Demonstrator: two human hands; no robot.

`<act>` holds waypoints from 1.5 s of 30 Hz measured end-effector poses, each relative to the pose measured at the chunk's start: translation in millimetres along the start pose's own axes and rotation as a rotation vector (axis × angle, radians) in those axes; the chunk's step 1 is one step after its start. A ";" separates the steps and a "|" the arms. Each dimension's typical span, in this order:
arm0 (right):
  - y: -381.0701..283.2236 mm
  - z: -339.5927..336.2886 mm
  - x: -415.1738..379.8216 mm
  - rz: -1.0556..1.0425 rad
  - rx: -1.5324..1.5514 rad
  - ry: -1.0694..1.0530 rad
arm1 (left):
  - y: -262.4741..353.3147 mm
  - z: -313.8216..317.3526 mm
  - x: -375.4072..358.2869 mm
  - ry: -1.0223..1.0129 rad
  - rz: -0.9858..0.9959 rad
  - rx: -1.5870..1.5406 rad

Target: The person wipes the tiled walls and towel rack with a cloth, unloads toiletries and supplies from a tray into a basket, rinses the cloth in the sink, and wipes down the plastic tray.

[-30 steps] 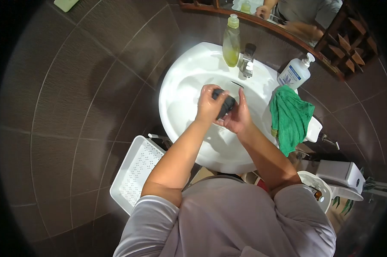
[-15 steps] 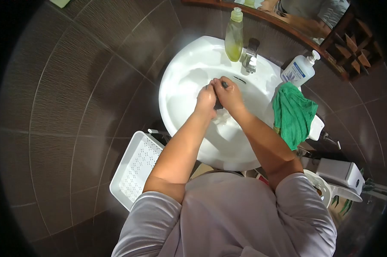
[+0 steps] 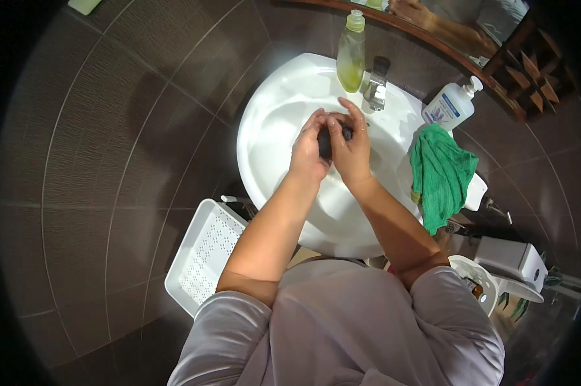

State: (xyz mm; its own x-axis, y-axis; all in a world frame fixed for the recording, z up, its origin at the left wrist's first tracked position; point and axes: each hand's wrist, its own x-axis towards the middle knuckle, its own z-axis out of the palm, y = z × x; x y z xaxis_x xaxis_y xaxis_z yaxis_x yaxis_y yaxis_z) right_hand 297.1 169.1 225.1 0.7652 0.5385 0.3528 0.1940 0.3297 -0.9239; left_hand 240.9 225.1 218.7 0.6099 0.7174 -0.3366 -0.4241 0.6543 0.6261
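Note:
Over the white sink (image 3: 264, 141), both my hands are round a small dark object (image 3: 325, 143); most of it is covered, so its kind does not show. My left hand (image 3: 308, 154) cups it from the left, its fingers curled. From the right, my right hand (image 3: 353, 151) presses it with the thumb, while some fingers lift away toward the tap (image 3: 376, 93). Both hands look wet. A clear bottle of yellow-green liquid (image 3: 351, 58) stands on the sink's back rim beside the tap.
A white pump bottle (image 3: 450, 106) stands at the sink's right corner. Below it hangs a green cloth (image 3: 441, 174). To the left of the sink is a white perforated tray (image 3: 203, 254), and a white bin (image 3: 490, 283) stands at the lower right.
My hands have loosened round the dark object, and more of it shows. The right fingers have spread and lifted upward. The whitish water or foam below the hands no longer shows.

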 end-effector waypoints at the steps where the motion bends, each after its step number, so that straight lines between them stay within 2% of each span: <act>1: -8.0 -3.2 -1.7 -0.084 -0.078 -0.110 | 4.1 1.7 0.7 0.036 -0.109 0.020; 2: -21.2 -4.8 -0.3 -0.166 -0.157 -0.220 | 14.1 11.5 -4.6 0.072 -0.219 0.040; 3: -33.1 -4.5 3.6 -0.233 -0.186 -0.253 | 29.6 28.6 -25.5 -0.040 -0.214 0.079; 4: -41.9 -4.6 6.6 -0.230 -0.188 -0.254 | 33.5 28.3 -24.4 -0.038 -0.217 0.078; 6: -53.5 -4.8 11.1 -0.538 -0.327 -0.421 | 40.3 29.0 -14.9 -0.288 -0.227 0.254; 7: -55.4 -4.6 11.1 -0.538 -0.328 -0.421 | 44.3 29.8 -11.8 -0.414 -0.230 0.343; 8: -57.2 -5.0 9.7 -0.652 -0.333 -0.462 | 51.0 33.4 -12.5 -0.415 -0.232 0.344; 10: -61.3 -7.4 5.0 -0.876 -0.346 -0.541 | 62.1 44.0 -14.4 -0.397 -0.593 0.424; 11: -64.3 -8.4 2.4 -0.937 -0.343 -0.595 | 65.7 54.4 -19.9 -0.400 -0.596 0.425; 12: -64.6 -10.1 0.3 -0.936 -0.346 -0.592 | 69.0 65.6 -27.8 -0.370 -0.619 0.618; 13: -64.1 -11.6 -2.5 -0.993 -0.357 -0.689 | 69.7 70.5 -31.8 -0.337 -0.640 0.808; 14: -62.8 -12.9 -5.3 -1.050 -0.368 -0.787 | 67.3 67.9 -27.7 -0.337 -0.644 0.808; 16: -50.3 -14.3 -14.4 -1.076 -0.360 -0.805 | 61.4 60.7 -16.3 -0.543 -0.757 1.094; 17: -46.1 -16.1 -17.3 -1.076 -0.417 -0.913 | 58.6 62.5 -15.4 -0.552 -0.782 1.223; 18: -40.9 -17.5 -20.0 -1.076 -0.473 -1.022 | 54.3 62.0 -13.0 -0.554 -0.784 1.223; 20: -24.6 -17.0 -28.5 -1.069 -0.575 -1.091 | 40.8 53.4 -5.5 -0.722 -0.691 1.595; 21: -13.2 -15.9 -34.7 -1.058 -0.676 -1.157 | 31.9 47.5 -2.6 -0.722 -0.694 1.593; 23: 21.6 -12.1 -52.6 -1.061 -0.731 -1.165 | 12.1 32.2 2.8 -0.799 -0.544 1.883; 24: 39.7 -10.2 -61.4 -1.066 -0.787 -1.171 | 3.1 22.5 5.0 -0.795 -0.544 1.881; 25: 52.9 -9.4 -69.9 -0.935 -0.770 -1.255 | -6.1 11.7 7.3 -0.771 -0.470 1.901; 26: 61.8 -8.6 -76.2 -0.936 -0.768 -1.256 | -15.8 0.7 8.7 -0.747 -0.398 1.920; 28: 74.1 -8.5 -88.4 -0.505 -0.586 -1.348 | -35.6 -19.5 6.8 -0.711 -0.390 1.913; 29: 76.8 -12.0 -96.6 -0.381 -0.504 -1.348 | -44.3 -29.1 4.8 -0.705 -0.345 1.965; 31: 83.3 -12.0 -105.9 -0.318 -0.474 -1.327 | -65.3 -53.8 10.1 -0.616 -0.290 1.970; 35: 93.5 -12.8 -98.5 -0.452 -0.549 -1.375 | -57.0 -32.8 2.1 -0.442 -0.326 1.939; 37: 85.5 -18.6 -84.9 -0.756 -0.673 -1.399 | -56.5 -36.3 4.8 -0.247 -0.137 1.879; 38: 73.3 -23.3 -78.2 -0.902 -0.687 -1.380 | -50.7 -39.0 10.7 -0.233 -0.133 1.874; 39: 59.0 -28.8 -71.5 -0.954 -0.639 -1.338 | -42.6 -42.8 18.0 -0.244 -0.304 1.655; 40: 38.9 -36.0 -61.4 -0.815 -0.510 -1.262 | -34.1 -48.6 19.6 -0.249 -0.454 1.423; 41: 12.6 -44.3 -47.9 -0.675 -0.380 -1.185 | 5.3 -31.5 0.0 -0.337 -0.608 1.277; 42: -1.0 -45.7 -36.4 -0.534 -0.422 -1.080 | 22.9 -27.0 -21.1 -0.218 -0.574 0.982; 43: 8.4 -53.9 -36.6 -0.658 -0.385 -0.676 | 33.8 -32.3 -32.3 -0.260 -0.554 0.817; 44: 9.0 -53.6 -44.5 -0.196 -0.305 -0.433 | 41.1 -38.7 -43.4 -0.297 -0.519 0.649; 45: 10.3 -54.5 -40.3 0.139 -0.136 -0.410 | 39.4 -43.3 -54.2 -0.270 -0.401 0.648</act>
State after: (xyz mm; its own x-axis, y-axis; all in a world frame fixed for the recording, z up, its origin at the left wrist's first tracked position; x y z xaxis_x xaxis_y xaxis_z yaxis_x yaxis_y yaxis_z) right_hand 301.7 108.6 193.3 0.4887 0.8422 0.2279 0.2059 0.1425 -0.9681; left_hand 162.1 222.4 231.1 0.8089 0.3207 -0.4927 0.2835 0.5214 0.8049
